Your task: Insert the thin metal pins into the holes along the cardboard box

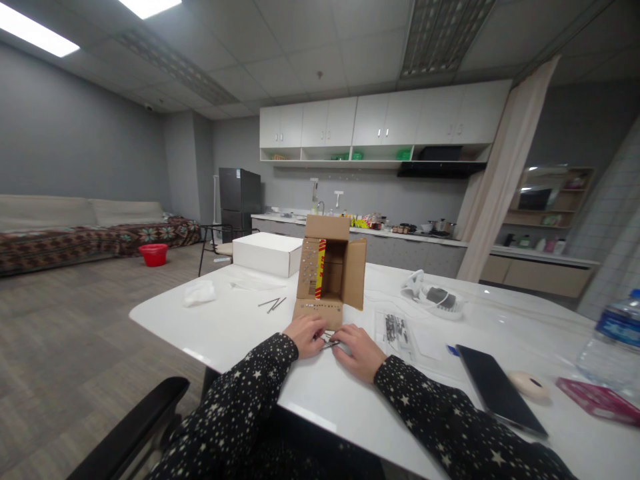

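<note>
Just in front of an open cardboard box (310, 270), my two hands meet low over the white table. My left hand (305, 335) has its fingers curled around the near ends of some thin metal rods (330, 344). From the other side, my right hand (359, 351) closes its bent fingers on the same small pieces. How many pieces are there, and how each is gripped, is partly hidden by the fingers. The box faces me with its flaps spread, the lower one reaching down to my fingertips. More thin rods (273, 304) lie loose to the left.
A clear packet of small dark metal parts (396, 329) lies right of my hands. Farther right are a black phone (500, 387), a beige rounded object (529, 385), a magenta packet (597, 399) and a water bottle (613, 340). A white box (267, 253) stands behind left, near crumpled white plastic (199, 293).
</note>
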Available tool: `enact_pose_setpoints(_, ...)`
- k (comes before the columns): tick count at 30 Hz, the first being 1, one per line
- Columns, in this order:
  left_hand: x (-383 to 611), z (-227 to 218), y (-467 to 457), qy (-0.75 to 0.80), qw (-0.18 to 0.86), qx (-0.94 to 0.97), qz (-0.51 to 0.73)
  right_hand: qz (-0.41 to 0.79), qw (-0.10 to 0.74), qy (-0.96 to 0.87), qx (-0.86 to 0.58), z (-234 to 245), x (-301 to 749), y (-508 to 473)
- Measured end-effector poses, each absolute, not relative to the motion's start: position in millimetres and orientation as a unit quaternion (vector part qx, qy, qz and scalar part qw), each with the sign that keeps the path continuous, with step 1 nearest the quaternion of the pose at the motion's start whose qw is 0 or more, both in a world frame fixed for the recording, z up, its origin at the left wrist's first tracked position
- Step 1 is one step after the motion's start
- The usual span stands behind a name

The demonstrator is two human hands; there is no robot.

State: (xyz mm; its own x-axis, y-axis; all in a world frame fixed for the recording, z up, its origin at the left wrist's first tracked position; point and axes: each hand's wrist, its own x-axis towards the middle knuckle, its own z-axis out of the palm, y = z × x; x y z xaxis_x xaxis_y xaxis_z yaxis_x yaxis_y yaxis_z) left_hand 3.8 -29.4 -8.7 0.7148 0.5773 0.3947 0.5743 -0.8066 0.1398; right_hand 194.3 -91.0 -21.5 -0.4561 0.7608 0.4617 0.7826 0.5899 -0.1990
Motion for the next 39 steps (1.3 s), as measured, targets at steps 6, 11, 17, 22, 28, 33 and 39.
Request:
enact_pose_setpoints(6,3,-10,-28,0.307,-0.005,0.927,0.214,-0.015,0.257,-0.851,-0.457,-18,192,-93)
enact_pose_setpoints(11,4,-12,-27,0.312,-0.001,0.925,0.217,-0.018,0.256,-0.851,-0.458,-18,193,-93)
enact_pose_setpoints(17,3,-10,-27,0.313,0.004,0.921,0.234,-0.027,0.254,-0.854,-0.454,-18,193,-93)
enact_pose_setpoints(22,3,-10,-26,0.329,0.018,0.904,0.272,-0.024,0.255,-0.852,-0.457,-18,193,-93)
enact_pose_setpoints(28,3,-13,-21,0.334,0.026,0.889,0.312,-0.018,0.260,-0.852,-0.454,-19,194,-93)
enact_pose_setpoints(33,1,-15,-15,0.340,0.031,0.868,0.361,-0.014,0.261,-0.850,-0.457,-20,194,-93)
enact_pose_setpoints(39,-2,-18,-6,0.323,0.051,0.833,0.446,-0.011,0.259,-0.852,-0.454,-21,195,-92)
